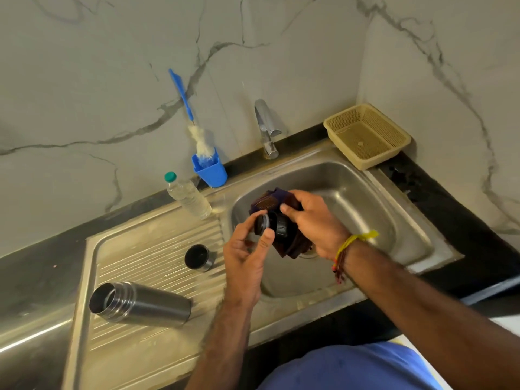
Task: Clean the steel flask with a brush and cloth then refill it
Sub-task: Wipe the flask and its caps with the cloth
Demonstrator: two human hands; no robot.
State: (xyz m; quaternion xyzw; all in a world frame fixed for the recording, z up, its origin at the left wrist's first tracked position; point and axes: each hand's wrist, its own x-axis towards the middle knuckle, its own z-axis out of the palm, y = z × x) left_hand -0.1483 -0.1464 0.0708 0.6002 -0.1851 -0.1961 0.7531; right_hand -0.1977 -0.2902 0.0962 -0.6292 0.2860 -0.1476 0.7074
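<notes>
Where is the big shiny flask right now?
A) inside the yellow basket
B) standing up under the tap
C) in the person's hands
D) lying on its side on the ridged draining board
D: the steel flask lies on its side, open mouth toward the left, on the ridged draining board, while the left hand and right hand hold its black stopper and a dark cloth over the sink.

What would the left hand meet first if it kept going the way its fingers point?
The black stopper: the left hand already pinches it, fingers aimed up-right. Just beyond sit the dark cloth and the right hand. Depth past those is unclear.
</notes>
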